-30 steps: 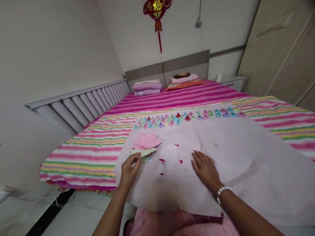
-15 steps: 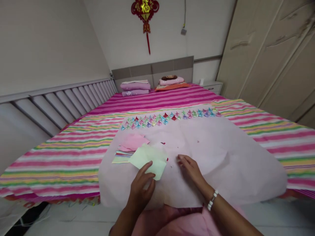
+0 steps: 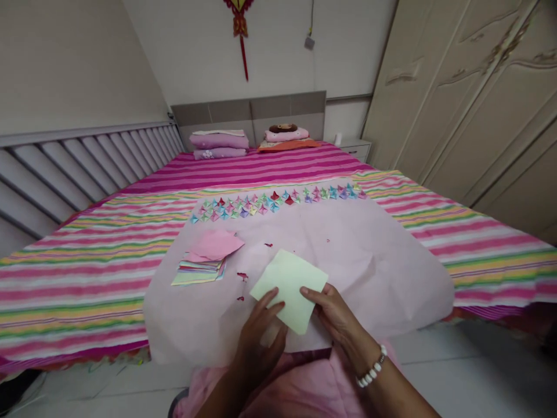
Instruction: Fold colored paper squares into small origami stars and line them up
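Note:
A pale green square sheet of paper (image 3: 292,284) is between my hands, above the white sheet (image 3: 348,255) spread on the bed. My right hand (image 3: 337,310) pinches its right corner, with the thumb on top and the other fingers underneath. Two fingers of my left hand (image 3: 260,337) rest across the left part of the paper, with the thumb near its lower edge. Further left lies a stack of coloured paper squares (image 3: 200,270), topped by pink sheets (image 3: 215,245). Small folded paper pieces (image 3: 261,203) in many colours form rows along the far edge.
Small red scraps (image 3: 242,276) lie on the white sheet. Striped bedding (image 3: 78,278) surrounds it. Folded bedding (image 3: 220,142) and another pile with an orange layer (image 3: 287,142) sit by the headboard (image 3: 213,113). A railing (image 3: 87,157) runs at left, a wardrobe (image 3: 456,98) at right.
The green paper has moved right, off the stack, to in front of me. My right hand, which was apart from it, now grips its right corner. The view has shifted slightly right.

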The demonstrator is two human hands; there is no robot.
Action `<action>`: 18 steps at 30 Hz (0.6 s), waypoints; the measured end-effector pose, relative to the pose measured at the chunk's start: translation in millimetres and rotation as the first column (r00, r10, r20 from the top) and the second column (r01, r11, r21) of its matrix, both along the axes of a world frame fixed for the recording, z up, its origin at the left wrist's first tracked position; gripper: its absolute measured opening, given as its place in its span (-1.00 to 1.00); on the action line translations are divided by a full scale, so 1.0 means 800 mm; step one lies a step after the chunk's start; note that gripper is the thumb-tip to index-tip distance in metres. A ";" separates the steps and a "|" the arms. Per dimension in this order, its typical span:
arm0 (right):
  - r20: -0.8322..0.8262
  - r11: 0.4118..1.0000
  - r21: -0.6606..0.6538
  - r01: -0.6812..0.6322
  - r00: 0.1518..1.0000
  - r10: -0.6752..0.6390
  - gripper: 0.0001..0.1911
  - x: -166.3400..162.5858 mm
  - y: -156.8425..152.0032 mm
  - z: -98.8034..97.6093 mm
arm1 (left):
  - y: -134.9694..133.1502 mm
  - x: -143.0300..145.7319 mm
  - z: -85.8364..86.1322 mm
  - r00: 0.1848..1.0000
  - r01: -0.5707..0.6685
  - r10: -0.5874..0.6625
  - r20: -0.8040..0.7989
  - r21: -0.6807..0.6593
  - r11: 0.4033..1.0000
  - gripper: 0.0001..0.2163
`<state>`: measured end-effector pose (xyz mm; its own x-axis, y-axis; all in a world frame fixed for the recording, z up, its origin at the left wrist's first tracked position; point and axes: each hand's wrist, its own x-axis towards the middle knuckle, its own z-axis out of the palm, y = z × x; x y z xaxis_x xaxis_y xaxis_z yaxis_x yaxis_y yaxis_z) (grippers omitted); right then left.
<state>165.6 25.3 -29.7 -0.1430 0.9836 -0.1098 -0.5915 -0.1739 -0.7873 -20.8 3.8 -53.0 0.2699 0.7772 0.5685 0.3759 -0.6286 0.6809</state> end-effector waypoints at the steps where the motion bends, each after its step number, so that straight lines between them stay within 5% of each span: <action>1: 0.006 1.000 -0.007 0.004 1.000 -0.004 -0.60 0.004 -0.001 0.000 | 0.004 -0.002 0.002 0.997 -0.059 0.060 0.058 -0.015 0.998 -0.62; 4: 0.028 1.000 -0.018 -0.001 1.000 0.001 -0.63 0.014 -0.003 0.001 | 0.024 -0.008 0.012 0.925 -0.177 0.257 0.280 -0.281 0.943 -0.59; 8: 0.036 0.996 -0.020 -0.086 0.996 0.086 -0.60 0.022 -0.005 0.002 | 0.043 -0.010 0.030 0.875 0.130 0.256 0.411 -0.709 0.693 -0.53; 10: 0.056 0.992 -0.029 -0.121 0.991 0.123 -0.57 0.023 -0.005 0.002 | 0.044 -0.008 0.038 0.875 0.295 0.165 0.454 -0.773 0.562 -0.57; 12: 0.090 0.991 -0.043 -0.123 0.988 0.127 -0.58 0.024 -0.006 0.001 | 0.040 -0.004 0.043 0.875 0.347 0.136 0.464 -0.798 0.492 -0.61; 18: 0.138 0.993 -0.052 -0.104 0.984 0.111 -0.62 0.026 -0.006 0.005 | 0.033 0.002 0.042 0.854 0.376 0.172 0.491 -0.811 0.448 -0.60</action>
